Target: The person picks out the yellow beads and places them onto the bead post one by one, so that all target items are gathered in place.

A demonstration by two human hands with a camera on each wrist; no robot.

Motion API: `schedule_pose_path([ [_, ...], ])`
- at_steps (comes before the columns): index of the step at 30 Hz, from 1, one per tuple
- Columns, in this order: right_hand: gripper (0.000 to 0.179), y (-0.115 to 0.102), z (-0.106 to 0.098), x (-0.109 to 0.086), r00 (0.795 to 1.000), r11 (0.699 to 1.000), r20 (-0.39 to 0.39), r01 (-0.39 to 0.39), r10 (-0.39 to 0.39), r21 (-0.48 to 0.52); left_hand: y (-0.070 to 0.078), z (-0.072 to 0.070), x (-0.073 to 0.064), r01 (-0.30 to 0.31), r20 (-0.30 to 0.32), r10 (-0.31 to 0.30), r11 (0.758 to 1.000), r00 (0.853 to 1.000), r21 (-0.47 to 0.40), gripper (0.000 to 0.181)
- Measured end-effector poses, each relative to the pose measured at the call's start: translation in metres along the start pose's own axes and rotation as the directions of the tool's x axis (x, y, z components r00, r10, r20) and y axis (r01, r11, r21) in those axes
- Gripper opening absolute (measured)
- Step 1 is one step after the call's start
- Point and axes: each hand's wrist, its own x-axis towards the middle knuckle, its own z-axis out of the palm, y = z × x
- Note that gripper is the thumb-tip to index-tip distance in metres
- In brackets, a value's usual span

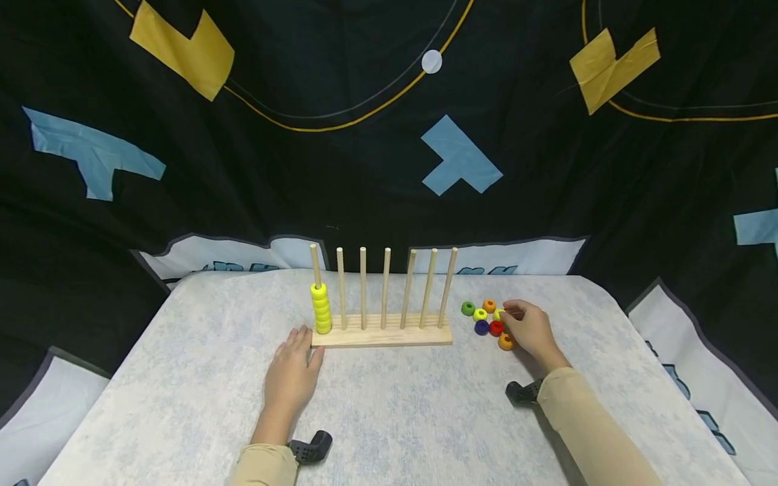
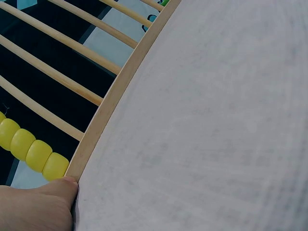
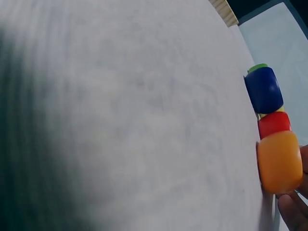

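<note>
A wooden peg rack (image 1: 389, 341) stands on the table, its upright pegs in a row. Yellow beads (image 1: 321, 309) are stacked on its leftmost peg. My left hand (image 1: 293, 370) rests against the rack's left end, with the thumb (image 2: 62, 185) at the base's front corner beside the lowest yellow bead. To the right of the rack, my right hand (image 1: 532, 332) pinches a yellow bead (image 1: 498, 315) among the loose beads. Right by that hand lie a red bead (image 1: 496, 328) and an orange bead (image 3: 280, 163). The fingertips are partly hidden behind the orange bead in the right wrist view.
Also in the loose group are a green bead (image 1: 467, 308), another yellow bead (image 1: 480, 314), a blue bead (image 1: 481, 327) and a second orange bead (image 1: 489, 306). A pale cloth covers the table (image 1: 389, 418). Behind it hangs a dark curtain (image 1: 340, 182).
</note>
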Motion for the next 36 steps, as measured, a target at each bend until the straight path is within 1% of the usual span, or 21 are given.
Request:
schedule_pose_path([
  [5,0.036,0.003,0.0,0.0,1.0,1.0,0.027,-0.015,0.015,0.0,0.001,0.0,0.0,-0.005,-0.005,0.005,1.0,1.0,-0.002,0.058],
  [8,0.038,0.005,0.001,0.0,0.998,1.0,0.059,-0.005,0.004,0.007,0.001,-0.001,0.0,-0.003,0.004,0.003,1.0,1.0,0.0,0.058],
  [11,0.041,0.009,0.001,0.001,0.996,1.0,0.09,0.02,-0.02,-0.006,0.001,-0.002,0.0,-0.004,0.014,0.004,1.0,1.0,0.002,0.059],
  [14,0.043,0.011,0.0,0.002,0.993,0.999,0.119,0.029,-0.026,-0.021,0.001,-0.003,0.0,-0.007,0.018,0.007,1.0,1.0,0.001,0.058],
  [16,0.044,0.012,-0.001,0.002,0.991,0.999,0.129,0.039,-0.034,-0.036,0.001,-0.003,0.0,-0.007,0.019,0.007,1.0,1.0,-0.001,0.058],
  [18,0.044,0.013,-0.001,0.003,0.99,0.999,0.135,0.033,-0.028,-0.037,0.001,-0.003,0.0,-0.006,0.016,0.006,1.0,1.0,-0.003,0.058],
  [22,0.044,0.012,-0.001,0.002,0.991,0.997,0.131,0.047,-0.04,-0.053,0.001,-0.003,0.0,-0.004,0.012,0.004,1.0,1.0,-0.003,0.058],
  [31,0.044,0.012,-0.001,-0.001,0.993,0.996,0.112,0.041,-0.033,-0.074,0.0,-0.001,0.001,0.002,0.008,-0.001,1.0,1.0,-0.009,0.059],
  [36,0.043,0.012,0.001,-0.003,0.996,0.998,0.089,0.025,-0.02,-0.057,0.001,-0.001,0.001,0.011,0.014,-0.011,1.0,1.0,-0.007,0.058],
])
